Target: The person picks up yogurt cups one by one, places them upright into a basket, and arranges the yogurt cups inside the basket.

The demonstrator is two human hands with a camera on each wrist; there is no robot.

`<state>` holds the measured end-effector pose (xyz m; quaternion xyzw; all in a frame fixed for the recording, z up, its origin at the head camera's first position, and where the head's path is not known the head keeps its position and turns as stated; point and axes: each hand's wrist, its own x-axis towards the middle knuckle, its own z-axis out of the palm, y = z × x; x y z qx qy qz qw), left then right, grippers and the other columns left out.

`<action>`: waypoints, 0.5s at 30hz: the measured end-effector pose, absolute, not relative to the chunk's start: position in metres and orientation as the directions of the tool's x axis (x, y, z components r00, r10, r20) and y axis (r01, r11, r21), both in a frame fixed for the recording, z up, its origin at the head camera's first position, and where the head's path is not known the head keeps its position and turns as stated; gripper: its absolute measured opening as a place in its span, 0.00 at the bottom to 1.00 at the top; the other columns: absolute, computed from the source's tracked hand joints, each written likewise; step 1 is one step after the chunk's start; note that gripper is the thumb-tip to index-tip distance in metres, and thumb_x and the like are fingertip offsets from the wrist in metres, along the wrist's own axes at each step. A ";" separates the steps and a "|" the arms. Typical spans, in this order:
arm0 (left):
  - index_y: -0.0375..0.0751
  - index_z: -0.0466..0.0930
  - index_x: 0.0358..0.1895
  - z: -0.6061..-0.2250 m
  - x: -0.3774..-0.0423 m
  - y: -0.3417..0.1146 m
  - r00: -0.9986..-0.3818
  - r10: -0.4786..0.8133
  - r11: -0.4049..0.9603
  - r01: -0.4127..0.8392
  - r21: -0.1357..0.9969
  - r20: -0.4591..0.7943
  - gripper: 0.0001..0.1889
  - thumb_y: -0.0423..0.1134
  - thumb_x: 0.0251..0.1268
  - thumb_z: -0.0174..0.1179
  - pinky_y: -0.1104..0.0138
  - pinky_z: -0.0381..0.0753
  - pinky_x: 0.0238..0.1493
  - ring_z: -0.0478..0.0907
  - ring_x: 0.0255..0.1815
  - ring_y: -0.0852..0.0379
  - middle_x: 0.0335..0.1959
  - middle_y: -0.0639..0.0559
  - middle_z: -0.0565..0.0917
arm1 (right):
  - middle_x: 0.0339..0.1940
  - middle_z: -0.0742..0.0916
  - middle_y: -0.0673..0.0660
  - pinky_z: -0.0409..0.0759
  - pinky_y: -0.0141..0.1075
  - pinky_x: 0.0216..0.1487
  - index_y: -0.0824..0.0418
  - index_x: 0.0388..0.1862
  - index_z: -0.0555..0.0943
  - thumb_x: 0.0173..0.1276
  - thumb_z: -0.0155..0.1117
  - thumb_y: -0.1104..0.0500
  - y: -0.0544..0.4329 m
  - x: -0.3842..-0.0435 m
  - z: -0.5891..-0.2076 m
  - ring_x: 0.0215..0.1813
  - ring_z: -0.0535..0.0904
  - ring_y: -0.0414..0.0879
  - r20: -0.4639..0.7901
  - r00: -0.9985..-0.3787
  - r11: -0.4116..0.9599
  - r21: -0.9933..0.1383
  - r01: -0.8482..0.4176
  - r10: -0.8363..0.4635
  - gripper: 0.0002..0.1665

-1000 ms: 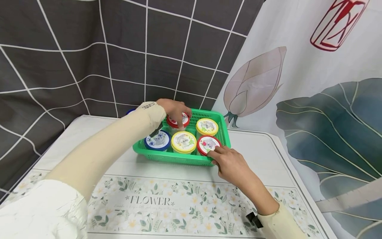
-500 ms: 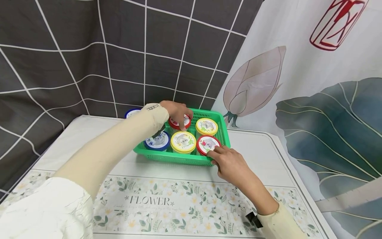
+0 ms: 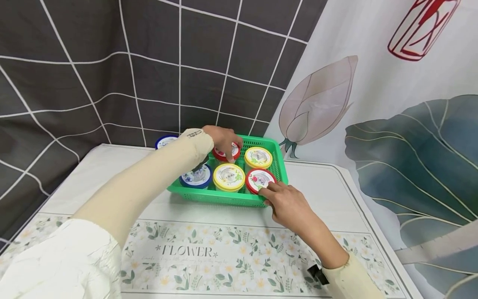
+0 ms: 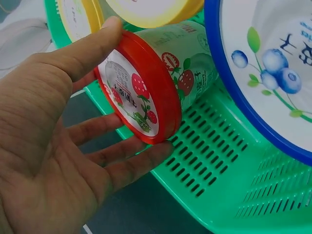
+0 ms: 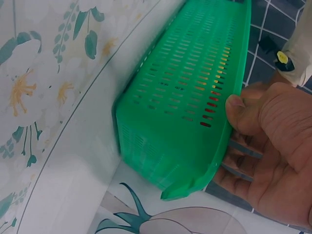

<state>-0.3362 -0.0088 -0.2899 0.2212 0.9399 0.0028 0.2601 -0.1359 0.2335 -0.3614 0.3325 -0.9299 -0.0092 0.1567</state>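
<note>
My left hand (image 3: pixel 224 140) grips a red-lidded tub (image 4: pixel 190 78) with strawberry pictures, at the back of a green plastic basket (image 3: pixel 224 199). In the left wrist view, its thumb lies over one side of the lid and its fingers reach round the opposite edge. My right hand (image 3: pixel 289 205) holds the basket's front right corner, thumb on the outer wall and fingers over the rim. Right by those fingers is a second red-lidded tub (image 3: pixel 260 180). Two yellow-lidded tubs, one in front (image 3: pixel 229 177) and one behind (image 3: pixel 258 157), and a blue-lidded tub (image 3: pixel 196 177) stand in the basket.
Another blue-lidded tub (image 3: pixel 165 141) shows beyond my left forearm, which hides part of it and the basket's left end. The basket stands on a white table with a flowered mat (image 3: pixel 194 253). A dark gridded curtain (image 3: pixel 149 74) hangs close behind it.
My left hand has shifted slightly to the right with the red-lidded tub. More of the blue-lidded tub beyond my left forearm shows. My right hand has stayed at the basket corner.
</note>
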 end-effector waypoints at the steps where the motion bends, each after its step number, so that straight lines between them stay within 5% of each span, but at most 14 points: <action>1: 0.69 0.70 0.85 -0.289 -0.336 -0.008 -0.771 0.412 0.905 0.410 0.117 -0.486 0.42 0.56 0.71 0.78 0.47 0.86 0.75 0.72 0.77 0.44 0.82 0.48 0.69 | 0.38 0.88 0.53 0.87 0.46 0.41 0.54 0.52 0.89 0.70 0.81 0.66 0.234 -0.136 -0.361 0.40 0.80 0.50 0.286 -0.730 0.779 0.122 -0.615 -0.621 0.15; 15: 0.69 0.69 0.86 -0.295 -0.337 0.003 -0.772 0.410 0.903 0.417 0.100 -0.485 0.42 0.57 0.72 0.77 0.46 0.83 0.77 0.71 0.77 0.44 0.84 0.48 0.68 | 0.39 0.89 0.53 0.89 0.47 0.44 0.55 0.52 0.89 0.70 0.81 0.66 0.234 -0.137 -0.361 0.42 0.82 0.51 0.283 -0.728 0.776 0.119 -0.619 -0.624 0.15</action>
